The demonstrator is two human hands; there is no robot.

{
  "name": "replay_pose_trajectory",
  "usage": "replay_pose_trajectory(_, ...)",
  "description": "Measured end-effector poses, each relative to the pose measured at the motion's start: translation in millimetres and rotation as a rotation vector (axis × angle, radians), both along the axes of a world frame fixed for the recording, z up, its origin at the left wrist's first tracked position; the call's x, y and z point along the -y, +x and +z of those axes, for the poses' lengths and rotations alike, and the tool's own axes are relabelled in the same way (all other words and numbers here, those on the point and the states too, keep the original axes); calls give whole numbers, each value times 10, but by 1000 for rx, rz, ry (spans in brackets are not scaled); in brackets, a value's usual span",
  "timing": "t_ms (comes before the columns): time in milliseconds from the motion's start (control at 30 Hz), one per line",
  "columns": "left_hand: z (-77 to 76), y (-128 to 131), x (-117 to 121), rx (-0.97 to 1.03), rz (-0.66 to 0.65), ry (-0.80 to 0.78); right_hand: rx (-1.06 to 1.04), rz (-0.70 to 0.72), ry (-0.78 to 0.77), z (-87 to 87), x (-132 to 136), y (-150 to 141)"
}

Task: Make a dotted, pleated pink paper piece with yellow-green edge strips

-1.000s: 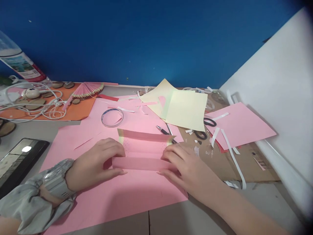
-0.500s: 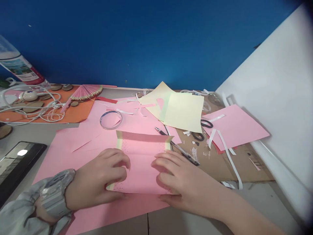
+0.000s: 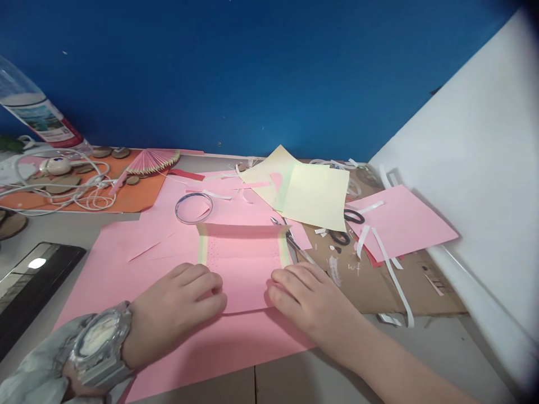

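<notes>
A pink paper sheet (image 3: 244, 278) lies between my hands, with pale yellow-green strips and small dark dots along both sides. Its far edge is folded up and its near edge is lifted slightly. My left hand (image 3: 181, 306), with a grey watch (image 3: 101, 342) at the wrist, is closed on the near left corner. On the near right corner my right hand (image 3: 311, 300) is closed too, fingers curled over the paper. Both thumbs are hidden. Under it all spreads a larger pink sheet (image 3: 168, 359).
A tape roll (image 3: 193, 207), a pen (image 3: 300, 247), pale yellow papers (image 3: 315, 193) and scissors (image 3: 353, 216) lie beyond my hands. A phone (image 3: 37, 286) is at left, a bottle (image 3: 40, 115) and paper fan (image 3: 154, 161) farther back. Cardboard (image 3: 421, 294) with paper scraps sits at right.
Both hands have closed round the near corners of the small pink sheet. Its near edge has curled up and away from me, so less of the sheet shows.
</notes>
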State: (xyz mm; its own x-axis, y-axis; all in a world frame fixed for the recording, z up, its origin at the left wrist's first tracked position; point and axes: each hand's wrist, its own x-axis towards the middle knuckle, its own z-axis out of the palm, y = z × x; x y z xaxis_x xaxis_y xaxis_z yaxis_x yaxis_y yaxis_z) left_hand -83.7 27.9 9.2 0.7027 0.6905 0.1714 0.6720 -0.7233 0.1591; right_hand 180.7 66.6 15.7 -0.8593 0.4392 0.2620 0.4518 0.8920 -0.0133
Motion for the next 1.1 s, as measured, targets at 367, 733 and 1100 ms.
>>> replay_pose_trajectory(367,62,30,-23,106,2,-156,17,-73,-308,-2,-34,9)
replay_pose_trajectory(733,69,5,-29,183,-18,-246,-5,3,-285,91,-4,18)
replay_pose_trajectory(1100,54,-8,-53,85,-4,-307,41,-52,-366,18,12,-28)
